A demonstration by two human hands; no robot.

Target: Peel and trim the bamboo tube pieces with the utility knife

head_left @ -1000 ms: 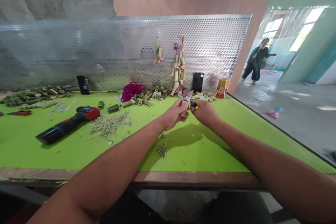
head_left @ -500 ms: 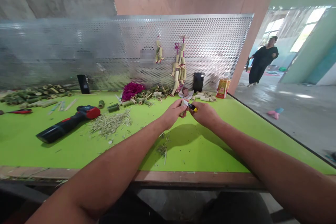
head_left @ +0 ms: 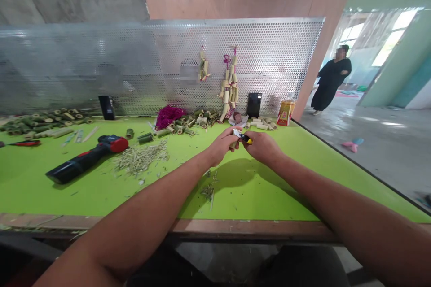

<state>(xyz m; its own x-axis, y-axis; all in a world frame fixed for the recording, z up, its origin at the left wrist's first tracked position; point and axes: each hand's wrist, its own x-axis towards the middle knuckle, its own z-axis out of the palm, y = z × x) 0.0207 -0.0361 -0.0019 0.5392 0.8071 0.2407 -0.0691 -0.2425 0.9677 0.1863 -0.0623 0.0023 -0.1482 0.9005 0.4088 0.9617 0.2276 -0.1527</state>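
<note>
My right hand [head_left: 264, 145] is closed round the yellow and black handle of a utility knife [head_left: 244, 136], its blade pointing left. Closed on a short piece of bamboo [head_left: 233, 145], my left hand [head_left: 220, 144] meets the blade above the green tabletop. Fingers hide most of that piece. Below the hands lies a small heap of shavings [head_left: 208, 190]. Just beyond them, several pale bamboo pieces [head_left: 261, 124] rest beside a crumpled white wrapper [head_left: 238, 119].
A black and red power tool [head_left: 90, 157] lies left, near a larger shavings pile [head_left: 143, 157]. Behind are green bamboo pieces [head_left: 43, 122], purple string [head_left: 169, 115], a phone [head_left: 255, 105] and a bottle [head_left: 286, 111]. Bamboo figures [head_left: 230, 85] hang on the perforated panel. A person [head_left: 333, 78] stands at right.
The knife blade has tilted slightly in my right hand, while both hands stay nearly in place. The person in the background has shifted left.
</note>
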